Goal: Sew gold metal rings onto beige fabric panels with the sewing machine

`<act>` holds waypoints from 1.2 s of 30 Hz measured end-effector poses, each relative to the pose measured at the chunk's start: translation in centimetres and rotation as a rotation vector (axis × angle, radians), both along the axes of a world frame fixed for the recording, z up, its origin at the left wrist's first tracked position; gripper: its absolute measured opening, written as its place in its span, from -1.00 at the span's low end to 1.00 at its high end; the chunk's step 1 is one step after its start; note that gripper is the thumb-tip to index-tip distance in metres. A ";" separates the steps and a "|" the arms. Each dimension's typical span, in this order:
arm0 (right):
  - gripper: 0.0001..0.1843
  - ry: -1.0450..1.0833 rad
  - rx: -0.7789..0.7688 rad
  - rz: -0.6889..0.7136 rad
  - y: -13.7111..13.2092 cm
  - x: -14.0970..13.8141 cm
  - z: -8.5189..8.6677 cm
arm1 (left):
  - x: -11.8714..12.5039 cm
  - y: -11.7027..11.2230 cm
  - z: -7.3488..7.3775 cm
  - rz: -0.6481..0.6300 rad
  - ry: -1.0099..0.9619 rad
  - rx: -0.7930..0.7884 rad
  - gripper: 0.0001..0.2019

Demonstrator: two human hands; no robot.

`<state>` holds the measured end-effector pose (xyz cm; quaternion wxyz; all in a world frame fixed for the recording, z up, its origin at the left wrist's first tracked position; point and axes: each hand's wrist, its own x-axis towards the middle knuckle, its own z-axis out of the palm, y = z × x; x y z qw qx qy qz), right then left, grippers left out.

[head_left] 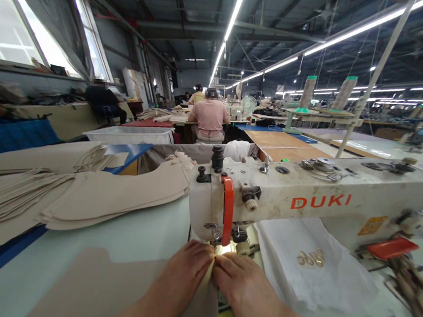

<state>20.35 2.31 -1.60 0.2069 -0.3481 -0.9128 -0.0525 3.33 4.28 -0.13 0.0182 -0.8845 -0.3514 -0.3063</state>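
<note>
A white sewing machine [315, 197] marked DUKI stands across the table, its needle end above my hands. My left hand [183, 269] lies on a beige fabric piece [92, 286], fingers pressed together at the needle area. Opposite it, my right hand [241, 284] has its fingertips pinched on the fabric's folded edge right under the presser foot [226, 246]. Both hands touch each other at the fingertips. The needle itself is hidden behind the hands and the lit spot.
Stacks of cut beige pieces [82, 191] lie at the left on the table. White paper with small metal rings [312, 258] sits to the right of the needle. A red tray [392, 247] is at far right. People sit at machines farther back [209, 119].
</note>
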 end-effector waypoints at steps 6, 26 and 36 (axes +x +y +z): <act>-0.87 0.003 -0.021 -0.009 0.4 0.1 -0.5 | -0.2 0.6 -0.1 0.009 -0.050 -0.015 -0.70; -0.85 0.053 0.031 0.020 -0.1 0.1 -0.1 | -0.9 -0.5 -0.3 0.018 0.030 0.006 -0.73; -0.89 -0.091 -0.025 0.112 -0.8 0.6 1.2 | -1.2 -1.9 -1.0 0.046 0.295 0.079 -0.64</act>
